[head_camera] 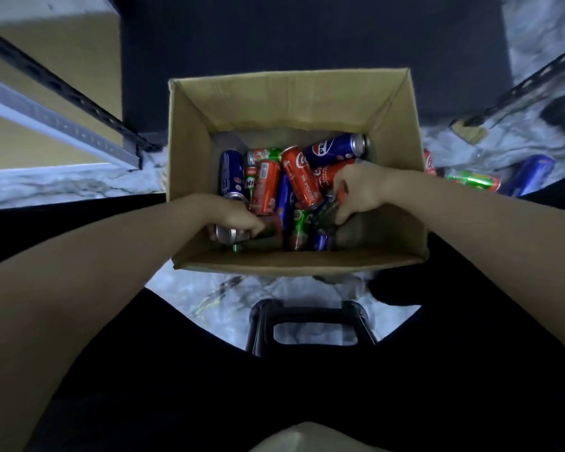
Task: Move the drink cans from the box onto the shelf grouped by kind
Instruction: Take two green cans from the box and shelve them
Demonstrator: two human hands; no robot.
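An open cardboard box point(190, 132) stands on the floor below me, holding several drink cans lying in a heap: blue Pepsi cans point(336, 149), red Coca-Cola cans point(302, 177), an orange can point(265, 187) and green cans point(264, 154). My left hand point(232, 220) reaches into the box's near left corner, fingers closed around a can point(229, 235) with its silver end showing. My right hand point(361, 190) is in the box's right side, fingers curled around a red can point(341, 190) in the pile. The shelf point(62, 93) with its metal upright is at the upper left.
A red can point(429, 163), a green can point(473, 181) and a blue can point(529, 174) lie on the marbled floor right of the box. A black stool frame point(310, 324) sits between my legs in front of the box. Another slotted shelf rail point(535, 79) runs at the upper right.
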